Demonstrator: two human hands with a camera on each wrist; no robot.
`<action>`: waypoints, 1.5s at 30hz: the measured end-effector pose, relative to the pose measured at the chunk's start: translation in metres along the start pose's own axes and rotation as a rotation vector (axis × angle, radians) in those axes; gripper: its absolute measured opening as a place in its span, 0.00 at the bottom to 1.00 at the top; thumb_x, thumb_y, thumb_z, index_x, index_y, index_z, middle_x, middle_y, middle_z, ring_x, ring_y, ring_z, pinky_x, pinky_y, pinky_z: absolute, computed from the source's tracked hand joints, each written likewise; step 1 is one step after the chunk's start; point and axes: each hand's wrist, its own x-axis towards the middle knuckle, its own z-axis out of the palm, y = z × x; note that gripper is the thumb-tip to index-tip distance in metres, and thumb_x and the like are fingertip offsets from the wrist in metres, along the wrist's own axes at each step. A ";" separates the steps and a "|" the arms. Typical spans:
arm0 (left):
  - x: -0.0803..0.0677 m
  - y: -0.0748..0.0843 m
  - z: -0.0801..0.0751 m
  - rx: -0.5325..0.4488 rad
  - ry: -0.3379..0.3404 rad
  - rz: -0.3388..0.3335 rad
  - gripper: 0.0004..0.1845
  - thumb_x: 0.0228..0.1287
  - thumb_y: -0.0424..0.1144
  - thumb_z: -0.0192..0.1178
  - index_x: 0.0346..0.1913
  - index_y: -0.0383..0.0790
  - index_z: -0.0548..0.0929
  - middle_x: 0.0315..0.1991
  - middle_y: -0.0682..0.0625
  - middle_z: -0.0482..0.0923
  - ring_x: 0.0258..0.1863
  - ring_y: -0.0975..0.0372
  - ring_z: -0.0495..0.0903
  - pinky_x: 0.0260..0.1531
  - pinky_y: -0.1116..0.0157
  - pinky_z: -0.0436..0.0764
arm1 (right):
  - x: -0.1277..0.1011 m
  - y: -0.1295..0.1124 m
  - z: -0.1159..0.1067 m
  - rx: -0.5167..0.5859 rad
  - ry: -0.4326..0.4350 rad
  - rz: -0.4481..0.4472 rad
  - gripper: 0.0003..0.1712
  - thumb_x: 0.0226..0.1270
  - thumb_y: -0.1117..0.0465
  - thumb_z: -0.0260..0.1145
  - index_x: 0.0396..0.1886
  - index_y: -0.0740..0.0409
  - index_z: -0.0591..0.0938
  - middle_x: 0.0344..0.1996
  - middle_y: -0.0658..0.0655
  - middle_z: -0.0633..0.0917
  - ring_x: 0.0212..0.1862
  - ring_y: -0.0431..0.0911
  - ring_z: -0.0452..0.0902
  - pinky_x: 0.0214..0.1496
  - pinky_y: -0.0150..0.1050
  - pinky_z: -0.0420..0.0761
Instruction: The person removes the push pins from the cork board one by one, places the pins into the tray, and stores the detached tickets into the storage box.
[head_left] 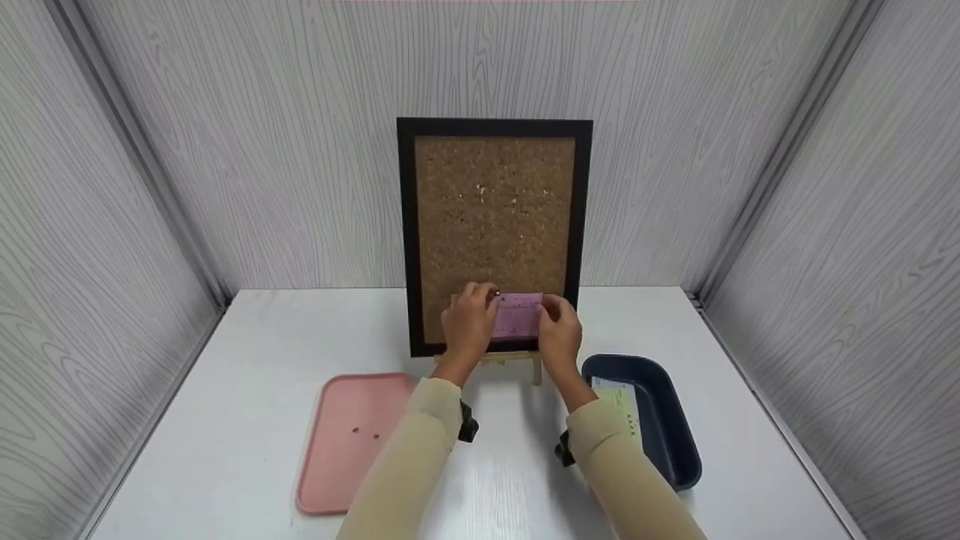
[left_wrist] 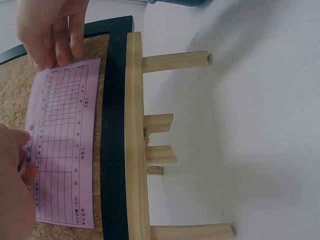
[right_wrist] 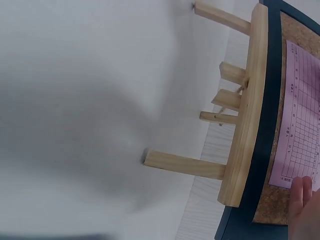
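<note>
Both hands press a pink slip (head_left: 517,316) flat against the lower part of a cork board (head_left: 491,225), seen from the head camera. Left hand (head_left: 469,322) covers the slip's left edge, its fingers bent up toward the top corner, where a small dark dot shows at the fingertips; whether they pinch something there is too small to tell. Right hand (head_left: 561,334) rests on the slip's right edge with fingers laid over it. The board has a black frame (head_left: 405,225) and stands on a small wooden easel (head_left: 517,361) on the white table (head_left: 225,420). A pink tray (head_left: 330,480) lies near the left sleeve, and a dark blue bin (head_left: 675,435) with a pale yellow slip (head_left: 619,401) inside lies near the right sleeve.

From the left wrist, the pink slip (left_wrist: 62,145) shows a printed grid and lies flat on the cork (left_wrist: 15,90), just beside the black frame (left_wrist: 114,140) and the easel's ledge (left_wrist: 135,150). Left-hand fingers (left_wrist: 12,170) touch one end of it; the other hand's straight fingers (left_wrist: 55,35) hold down the far end.

From the right wrist, only one fingertip (right_wrist: 302,200) shows, touching the slip's corner (right_wrist: 300,135) above the frame (right_wrist: 260,165) and the easel (right_wrist: 245,135); how the rest of that hand lies is out of view.
</note>
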 end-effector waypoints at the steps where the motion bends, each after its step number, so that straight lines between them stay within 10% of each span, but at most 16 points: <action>1: 0.000 0.000 0.000 -0.002 0.003 0.000 0.10 0.69 0.47 0.65 0.49 0.52 0.86 0.45 0.54 0.84 0.42 0.56 0.83 0.37 0.53 0.82 | 0.000 0.000 0.000 0.008 -0.004 0.008 0.12 0.74 0.63 0.63 0.54 0.60 0.82 0.50 0.59 0.84 0.54 0.50 0.80 0.59 0.46 0.79; 32: -0.001 0.002 0.005 0.026 0.013 -0.013 0.09 0.70 0.48 0.64 0.48 0.53 0.86 0.44 0.55 0.81 0.40 0.57 0.83 0.35 0.54 0.82 | 0.009 0.005 0.008 -0.429 0.014 -0.275 0.12 0.70 0.60 0.69 0.51 0.51 0.84 0.45 0.55 0.79 0.42 0.49 0.83 0.41 0.49 0.81; 45: -0.004 0.001 0.007 0.031 0.034 0.003 0.10 0.70 0.48 0.64 0.50 0.52 0.85 0.46 0.55 0.81 0.42 0.60 0.84 0.35 0.53 0.82 | -0.010 -0.001 0.018 -0.148 0.113 -0.041 0.20 0.73 0.58 0.65 0.62 0.56 0.78 0.52 0.56 0.82 0.51 0.49 0.80 0.53 0.48 0.79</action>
